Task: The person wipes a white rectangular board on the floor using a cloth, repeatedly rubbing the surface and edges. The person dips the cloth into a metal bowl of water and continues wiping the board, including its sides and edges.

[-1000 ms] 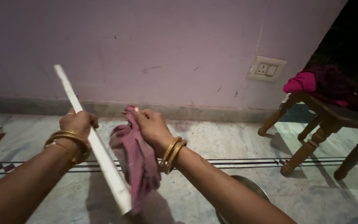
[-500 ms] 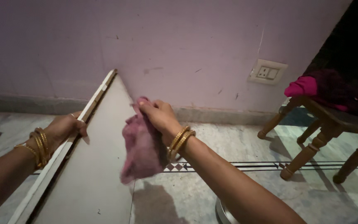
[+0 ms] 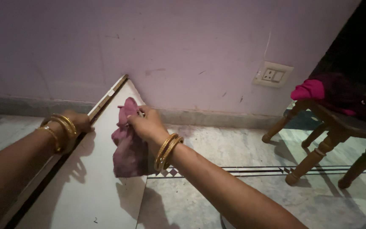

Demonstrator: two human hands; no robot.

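I see a dusty pink cloth (image 3: 128,144) with darker mauve folds in my right hand (image 3: 147,124), held over a pale off-white board (image 3: 94,186) whose edge shows a dark brown strip beside a thin white one. My left hand (image 3: 78,121) grips that edge. Gold bangles (image 3: 60,129) ring my left wrist, and more gold bangles (image 3: 166,152) my right. The wall (image 3: 183,46) is a dull lilac with a grey skirting. The floor (image 3: 242,148) is mottled grey-green marble crossed by black lines and a row of black-and-white triangles. The socket plate (image 3: 273,74) is cream. The stool (image 3: 331,135) is mid-brown wood, with bright magenta and dark maroon cloths (image 3: 331,91) on it.
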